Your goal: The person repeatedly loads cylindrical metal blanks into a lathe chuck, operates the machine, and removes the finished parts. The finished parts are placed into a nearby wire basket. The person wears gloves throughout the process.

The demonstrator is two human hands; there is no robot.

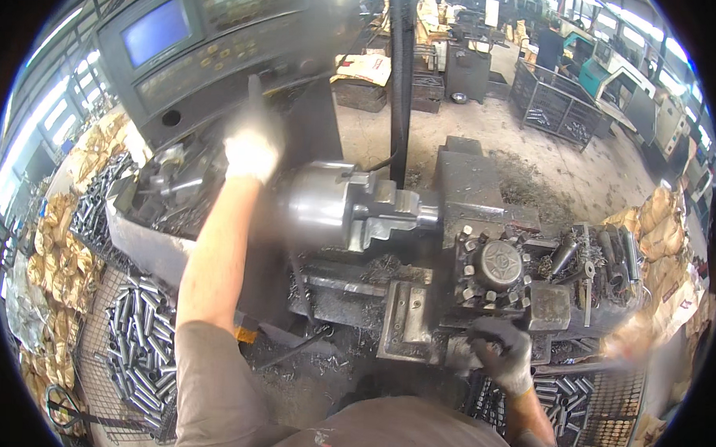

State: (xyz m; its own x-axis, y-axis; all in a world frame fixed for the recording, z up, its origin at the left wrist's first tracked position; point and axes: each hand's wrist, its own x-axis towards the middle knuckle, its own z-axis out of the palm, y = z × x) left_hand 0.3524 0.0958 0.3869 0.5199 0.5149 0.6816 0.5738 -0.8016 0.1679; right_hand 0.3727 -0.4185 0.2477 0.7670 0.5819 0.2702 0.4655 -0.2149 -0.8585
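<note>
My left hand (252,150), in a pale glove, is raised in front of the lathe's control panel (245,58), left of the chuck (321,202). Motion smears its fingers, so their pose is unclear. My right hand (505,353), in a glove with dark fingers and a pale cuff, is low at the carriage, just below the square tool post (494,268). Its fingers curl round a part there that they mostly hide. Stepped jaws (382,212) on the chuck close round a short metal workpiece (427,217).
Wire baskets of metal tubes (141,326) stand low on both sides. A wrench (588,283) and loose tools lie right of the tool post. Brown paper sacks (661,226) stand at the right, and a dark post (400,83) rises behind the lathe.
</note>
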